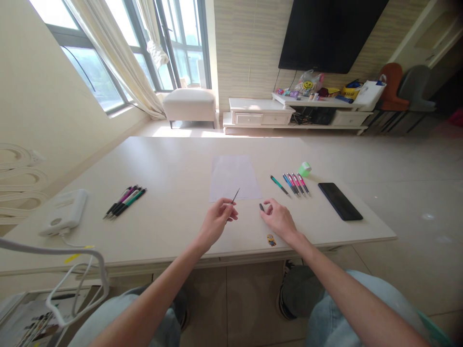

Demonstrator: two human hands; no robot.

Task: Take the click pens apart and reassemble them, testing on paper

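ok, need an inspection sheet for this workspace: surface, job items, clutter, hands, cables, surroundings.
Surface: white table, white paper sheet lying on it.
Job items: thin dark rod, likely a pen refill; short dark piece; left pen group; right pen group.
Clutter: black smartphone, green-and-white container, small cartoon figure, white box.
Hands: left hand holds the rod; right hand holds the short piece.
Cables: white cable plugged into the white box; dark cables under the TV bench.
Surroundings: television, ottoman, windows, orange chair.
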